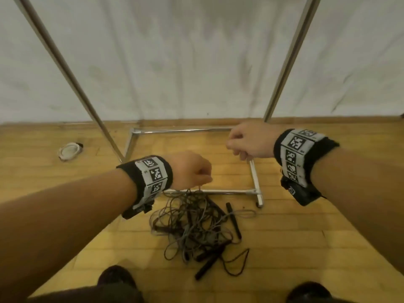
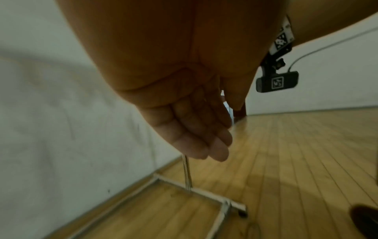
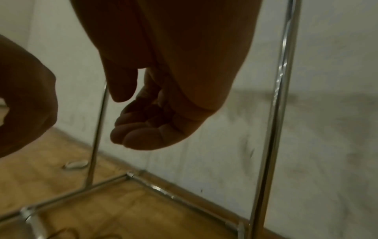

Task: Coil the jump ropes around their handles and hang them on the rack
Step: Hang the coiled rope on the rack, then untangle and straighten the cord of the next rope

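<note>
A tangled heap of jump ropes (image 1: 196, 226) lies on the wooden floor (image 1: 306, 237), just in front of the near bar of the rack's base and between the person's two shoes at the bottom of the head view. Several black handles (image 1: 233, 219) stick out of the heap, most of them on its right and near side, and thin loops of cord spread outward from it. The rack (image 1: 290, 51) is a chrome frame: two upright poles rise out of the head view, and a rectangle of low bars sits on the floor against the white wall (image 1: 175, 62). The left hand (image 1: 192, 169) hangs over the far edge of the heap with its back turned up; in the left wrist view its fingers (image 2: 204, 142) are nearly straight and close together, pointing down, and no rope shows in them. The right hand (image 1: 247, 141) hovers higher, over the right side bar of the base; its fingers (image 3: 139, 132) are curled loosely inward with the thumb apart from them, and nothing shows inside the curl. Both wrists wear black bands with printed black-and-white square markers and a small camera. A small pale round thing (image 1: 68, 150) lies on the floor to the left of the rack, near the wall.
</note>
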Demonstrator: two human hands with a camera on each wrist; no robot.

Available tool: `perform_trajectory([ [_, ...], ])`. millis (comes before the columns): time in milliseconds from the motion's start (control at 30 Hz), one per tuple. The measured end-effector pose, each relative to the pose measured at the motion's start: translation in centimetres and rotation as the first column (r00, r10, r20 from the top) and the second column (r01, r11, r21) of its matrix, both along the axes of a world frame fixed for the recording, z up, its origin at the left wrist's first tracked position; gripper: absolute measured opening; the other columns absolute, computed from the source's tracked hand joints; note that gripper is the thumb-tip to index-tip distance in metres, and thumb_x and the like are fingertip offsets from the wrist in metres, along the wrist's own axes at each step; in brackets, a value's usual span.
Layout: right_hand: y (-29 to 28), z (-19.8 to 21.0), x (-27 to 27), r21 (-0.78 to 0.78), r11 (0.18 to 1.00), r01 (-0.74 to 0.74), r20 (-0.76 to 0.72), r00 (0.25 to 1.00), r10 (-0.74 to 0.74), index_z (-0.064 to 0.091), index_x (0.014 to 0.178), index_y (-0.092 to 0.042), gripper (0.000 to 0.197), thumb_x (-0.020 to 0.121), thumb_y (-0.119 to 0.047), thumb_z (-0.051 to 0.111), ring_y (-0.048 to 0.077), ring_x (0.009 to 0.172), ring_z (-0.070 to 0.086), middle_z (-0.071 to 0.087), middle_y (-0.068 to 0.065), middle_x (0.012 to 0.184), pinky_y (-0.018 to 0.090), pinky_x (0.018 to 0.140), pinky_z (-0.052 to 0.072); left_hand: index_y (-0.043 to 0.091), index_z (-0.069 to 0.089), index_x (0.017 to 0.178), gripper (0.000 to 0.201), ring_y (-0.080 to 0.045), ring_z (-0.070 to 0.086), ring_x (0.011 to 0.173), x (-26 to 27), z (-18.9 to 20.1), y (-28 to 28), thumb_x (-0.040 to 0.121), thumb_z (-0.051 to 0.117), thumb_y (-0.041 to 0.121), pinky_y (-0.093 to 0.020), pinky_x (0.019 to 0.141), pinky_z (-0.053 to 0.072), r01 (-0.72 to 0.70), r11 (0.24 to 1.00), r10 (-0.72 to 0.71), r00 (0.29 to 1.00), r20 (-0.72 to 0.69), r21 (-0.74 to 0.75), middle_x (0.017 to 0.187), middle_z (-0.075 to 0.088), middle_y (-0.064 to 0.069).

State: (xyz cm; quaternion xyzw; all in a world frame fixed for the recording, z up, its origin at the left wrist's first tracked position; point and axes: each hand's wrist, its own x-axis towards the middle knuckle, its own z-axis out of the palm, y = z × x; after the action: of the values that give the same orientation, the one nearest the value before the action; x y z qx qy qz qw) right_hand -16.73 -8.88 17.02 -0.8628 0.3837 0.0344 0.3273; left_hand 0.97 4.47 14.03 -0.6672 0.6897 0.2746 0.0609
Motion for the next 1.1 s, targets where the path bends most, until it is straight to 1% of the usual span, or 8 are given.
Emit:
perform_trajectory([
  [133,1.6,-6.9,1.0,0.068,0.993,-0.1,-0.162,0.981,0.11,0.067,0.101,-0.027,0.021,0.103,-0.041,0.052,0.006,0.073,0.071,0.074,-0.009,0.087,0.029,0.07,0.06,0.041,0.058,0.099,0.015,-0.013,0.055,0.082,0.4,-6.7,1.5,0.106,0.049,0.052,-0.037,0.077,0.052,0.101,0.989,-0.108,0.993,0.057,0.112,0.091,0.06,0.014],
  [300,1.6,-13.1,0.9,0.117,0.978,-0.174,-0.313,0.928,0.203,0.073,0.101,-0.019,0.027,0.103,-0.037,0.053,0.016,0.076,0.071,0.077,0.001,0.084,0.026,0.062,0.051,0.041,0.056,0.103,0.01,-0.005,0.052,0.073,0.2,-13.5,1.2,0.107,0.049,0.047,-0.027,0.058,0.039,0.132,0.975,-0.145,0.988,0.057,0.179,0.084,0.054,0.016],
  [433,1.7,-17.5,0.8,0.197,0.958,-0.208,-0.425,0.862,0.275,0.073,0.113,-0.012,0.033,0.105,-0.036,0.051,0.026,0.089,0.068,0.074,0.006,0.095,0.02,0.055,0.043,0.039,0.052,0.103,0.005,-0.005,0.047,0.07,-0.6,-18.5,1.1,0.107,0.05,0.041,-0.025,0.055,0.034,0.166,0.95,-0.18,0.983,0.031,0.264,0.084,0.051,0.015],
  [567,2.0,-21.6,0.5,0.309,0.919,-0.245,-0.457,0.809,0.369,0.07,0.119,-0.019,0.031,0.105,-0.04,0.052,0.012,0.082,0.064,0.069,-0.005,0.087,0.024,0.065,0.048,0.028,0.059,0.13,0.026,-0.023,0.061,0.095,-1.9,-23.7,2.0,0.107,0.054,0.04,-0.034,0.074,0.049,0.267,0.861,-0.307,0.952,0.023,0.434,0.119,0.064,0.0],
  [700,2.1,-25.1,0.2,0.377,0.89,-0.255,-0.465,0.78,0.42,0.066,0.128,-0.021,0.034,0.103,-0.042,0.054,0.017,0.101,0.064,0.069,0.0,0.114,0.031,0.083,0.051,0.036,0.053,0.145,0.044,-0.029,0.06,0.116,-2.2,-27.4,2.3,0.104,0.054,0.053,-0.042,0.089,0.056,0.32,0.829,-0.349,0.937,-0.022,0.46,0.137,0.053,-0.001],
  [867,2.9,-29.2,-0.1,0.406,0.874,-0.266,-0.477,0.754,0.451,0.059,0.133,-0.021,0.039,0.1,-0.041,0.06,0.022,0.11,0.061,0.063,0.002,0.126,0.029,0.079,0.051,0.042,0.036,0.155,0.072,-0.034,0.04,0.134,-2.1,-31.2,3.2,0.093,0.068,0.059,-0.048,0.106,0.045,0.439,0.812,-0.519,0.845,0.131,0.385,0.162,0.027,-0.009],
  [1000,3.5,-31.8,-0.3,0.419,0.884,-0.208,-0.494,0.765,0.414,0.055,0.135,-0.023,0.044,0.096,-0.04,0.066,0.023,0.108,0.064,0.065,0.002,0.125,0.035,0.085,0.056,0.033,0.033,0.152,0.072,-0.035,0.044,0.126,-1.9,-32.7,3.6,0.092,0.072,0.04,-0.047,0.098,0.045,0.423,0.854,-0.494,0.841,0.222,0.302,0.153,0.038,-0.01],
  [1100,3.7,-33.1,-0.5,0.422,0.886,-0.19,-0.504,0.764,0.404,0.062,0.123,-0.024,0.032,0.094,-0.038,0.068,0.021,0.099,0.067,0.069,0.0,0.115,0.039,0.084,0.059,0.031,0.04,0.146,0.063,-0.032,0.051,0.118,-1.8,-33.1,2.8,0.093,0.072,0.026,-0.043,0.089,0.047,0.319,0.908,-0.365,0.92,0.142,0.27,0.138,0.05,-0.004],
])
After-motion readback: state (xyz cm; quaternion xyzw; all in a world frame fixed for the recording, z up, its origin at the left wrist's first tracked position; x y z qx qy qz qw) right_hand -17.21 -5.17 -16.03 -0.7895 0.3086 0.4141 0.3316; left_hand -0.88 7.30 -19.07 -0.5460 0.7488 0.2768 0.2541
